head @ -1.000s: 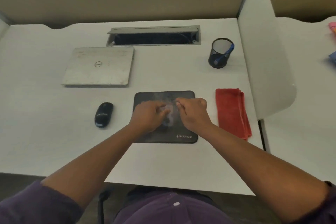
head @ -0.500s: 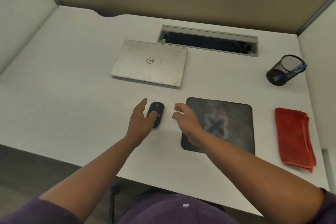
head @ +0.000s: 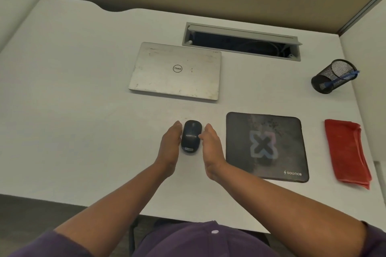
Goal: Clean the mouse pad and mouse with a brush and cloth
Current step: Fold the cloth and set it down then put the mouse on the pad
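- Flanking the black wireless mouse on the white desk: left hand on one side, right hand on the other, palms turned inward toward each other.
- Left hand: fingers straight and together, lying along the mouse's left flank, apparently touching it; not curled round it, so released rather than grasping.
- Right hand: fingers mostly straight, fingertips at the mouse's right flank near its middle; contact looks likely but cannot tell for sure; no clenching visible.
- Mouse itself: flat on the desk between the two palms, its narrow end with a small label pointing back toward the wrists.
- Just right of the right hand: dark mouse pad with a pale X design and "sounce" lettering at its near right corner, flat on the desk, apart from the mouse.
- Farther right of the pad, well apart from both hands: folded red cloth near the desk's right edge.
- Beyond the fingertips: closed silver Dell laptop, lid scuffed.
- Beyond the laptop and to the right: open grey cable hatch set in the desk.
- Far right, beyond the cloth: black mesh pen cup with a blue-handled item leaning inside; too small to tell what it is.
- Near the wrists' end: purple sleeves and purple shirt at the lower edge.
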Motion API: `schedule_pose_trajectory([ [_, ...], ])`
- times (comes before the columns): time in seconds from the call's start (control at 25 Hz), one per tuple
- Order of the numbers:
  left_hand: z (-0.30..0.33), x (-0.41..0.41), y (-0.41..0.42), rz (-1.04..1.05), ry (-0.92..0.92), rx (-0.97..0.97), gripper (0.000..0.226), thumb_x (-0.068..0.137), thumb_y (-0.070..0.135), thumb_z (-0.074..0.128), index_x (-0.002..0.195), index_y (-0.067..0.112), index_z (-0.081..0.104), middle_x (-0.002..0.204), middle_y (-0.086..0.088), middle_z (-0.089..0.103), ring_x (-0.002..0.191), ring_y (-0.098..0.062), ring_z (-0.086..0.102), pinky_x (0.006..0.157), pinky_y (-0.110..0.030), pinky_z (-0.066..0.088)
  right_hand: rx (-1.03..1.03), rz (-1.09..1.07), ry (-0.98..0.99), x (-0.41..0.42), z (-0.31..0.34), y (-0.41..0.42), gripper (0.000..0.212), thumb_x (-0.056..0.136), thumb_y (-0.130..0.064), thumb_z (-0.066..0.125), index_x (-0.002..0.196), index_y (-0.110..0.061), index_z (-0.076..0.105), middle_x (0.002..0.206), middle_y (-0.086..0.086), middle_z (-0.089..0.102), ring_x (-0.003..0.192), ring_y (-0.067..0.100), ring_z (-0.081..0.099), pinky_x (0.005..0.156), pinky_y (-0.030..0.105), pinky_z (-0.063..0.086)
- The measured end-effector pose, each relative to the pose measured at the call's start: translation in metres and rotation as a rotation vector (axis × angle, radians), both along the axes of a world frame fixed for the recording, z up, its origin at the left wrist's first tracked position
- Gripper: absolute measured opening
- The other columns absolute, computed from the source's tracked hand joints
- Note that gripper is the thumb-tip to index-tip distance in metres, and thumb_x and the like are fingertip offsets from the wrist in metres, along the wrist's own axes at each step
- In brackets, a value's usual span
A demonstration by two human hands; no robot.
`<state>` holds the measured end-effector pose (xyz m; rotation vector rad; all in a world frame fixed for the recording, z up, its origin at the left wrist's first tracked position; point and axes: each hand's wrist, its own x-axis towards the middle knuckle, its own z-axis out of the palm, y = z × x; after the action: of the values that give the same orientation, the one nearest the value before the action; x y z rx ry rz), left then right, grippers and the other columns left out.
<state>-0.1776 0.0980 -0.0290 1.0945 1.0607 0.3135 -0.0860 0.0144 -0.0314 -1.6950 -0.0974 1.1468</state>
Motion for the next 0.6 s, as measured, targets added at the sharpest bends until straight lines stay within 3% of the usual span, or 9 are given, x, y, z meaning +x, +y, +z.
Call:
schedule_pose_trajectory([
  [0.08, 0.003, 0.001, -0.002, -0.014, -0.043, -0.016, 0.039, 0.106, 0.04, 0.04, 0.094, 0.034, 0.077, 0.104, 0.008, 0.074, 0.105, -0.008, 0.066, 0.098, -0.033, 0.046, 0.009, 0.004, 0.002, -0.004, 0.0, 0.002, 0.036, 0.082, -0.026, 0.044, 0.117, -0.03, 0.038, 0.122, -0.005, 0.039, 0.116, 0.018, 0.039, 0.1, 0.034, 0.032],
  [0.12, 0.004, 0.001, -0.004, -0.022, -0.059, -0.018, 0.039, 0.106, 0.039, 0.039, 0.096, 0.035, 0.077, 0.107, 0.006, 0.075, 0.108, -0.009, 0.066, 0.098, -0.032, 0.046, 0.011, 0.001, 0.019, -0.004, -0.001, 0.004, 0.035, 0.081, -0.025, 0.045, 0.115, -0.029, 0.038, 0.123, -0.003, 0.042, 0.119, 0.023, 0.043, 0.104, 0.037, 0.035],
  [0.2, 0.004, 0.002, -0.006, -0.026, -0.071, -0.017, 0.038, 0.106, 0.04, 0.039, 0.103, 0.033, 0.076, 0.111, 0.003, 0.074, 0.112, -0.012, 0.065, 0.101, -0.033, 0.046, 0.03, -0.003, 0.038, -0.004, 0.001, 0.004, 0.036, 0.083, -0.023, 0.045, 0.12, -0.026, 0.044, 0.134, 0.004, 0.049, 0.133, 0.031, 0.043, 0.114, 0.046, 0.035],
  [0.28, 0.006, 0.006, -0.008, -0.02, -0.067, -0.017, 0.038, 0.106, 0.041, 0.039, 0.107, 0.03, 0.075, 0.113, 0.004, 0.073, 0.113, -0.012, 0.065, 0.102, -0.033, 0.045, 0.05, 0.008, 0.018, -0.002, 0.003, -0.001, 0.049, 0.087, -0.021, 0.044, 0.136, -0.015, 0.047, 0.15, 0.011, 0.044, 0.139, 0.03, 0.04, 0.117, 0.049, 0.033],
  [0.36, 0.007, 0.013, -0.012, -0.039, -0.067, -0.009, 0.038, 0.106, 0.043, 0.039, 0.111, 0.029, 0.074, 0.114, 0.005, 0.073, 0.112, -0.01, 0.064, 0.101, -0.03, 0.045, 0.058, 0.004, -0.002, 0.004, 0.007, -0.007, 0.063, 0.085, -0.025, 0.043, 0.148, -0.014, 0.04, 0.153, 0.009, 0.041, 0.139, 0.027, 0.04, 0.117, 0.047, 0.033],
  [0.48, 0.009, 0.033, -0.028, -0.104, -0.06, 0.019, 0.041, 0.105, 0.047, 0.037, 0.119, 0.027, 0.07, 0.118, 0.006, 0.071, 0.114, -0.008, 0.063, 0.1, -0.028, 0.044, 0.065, -0.047, -0.024, 0.019, 0.014, -0.022, 0.071, 0.08, -0.028, 0.044, 0.15, -0.014, 0.038, 0.153, 0.008, 0.042, 0.138, 0.025, 0.041, 0.116, 0.042, 0.035],
  [0.6, 0.014, 0.059, -0.047, -0.14, -0.057, 0.027, 0.041, 0.105, 0.047, 0.036, 0.114, 0.028, 0.072, 0.112, 0.008, 0.073, 0.106, -0.003, 0.065, 0.088, -0.021, 0.044, 0.077, -0.105, -0.023, 0.038, 0.021, -0.045, 0.076, 0.081, -0.027, 0.044, 0.155, -0.018, 0.031, 0.153, 0.001, 0.042, 0.136, 0.019, 0.043, 0.115, 0.039, 0.035],
])
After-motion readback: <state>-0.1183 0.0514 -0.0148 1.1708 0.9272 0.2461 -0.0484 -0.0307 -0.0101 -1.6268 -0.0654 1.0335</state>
